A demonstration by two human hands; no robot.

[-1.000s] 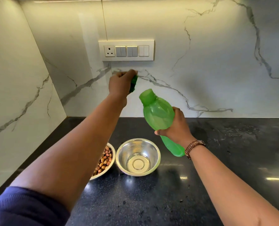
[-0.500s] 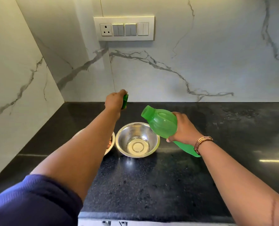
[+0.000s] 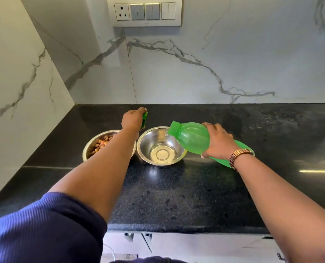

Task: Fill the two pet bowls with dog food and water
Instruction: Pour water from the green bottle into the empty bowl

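Note:
Two steel bowls stand side by side on the black counter (image 3: 176,196). The left bowl (image 3: 90,147) holds brown dog food and is partly hidden by my left forearm. No water shows in the right bowl (image 3: 160,149). My right hand (image 3: 217,141) grips a green water bottle (image 3: 192,137), tilted so its uncapped neck hangs over the right bowl's rim. My left hand (image 3: 133,119) is behind the bowls, closed on the green bottle cap (image 3: 144,119), low over the counter.
White marble walls close the corner at the back and left. A switch panel (image 3: 146,12) with a socket is on the back wall. The counter's front edge runs below my arms, with cabinet fronts (image 3: 195,247) under it.
Both hands have come down. The left hand carried the cap from wall height to just above the counter. The bottle tipped further and its neck now reaches over the right bowl.

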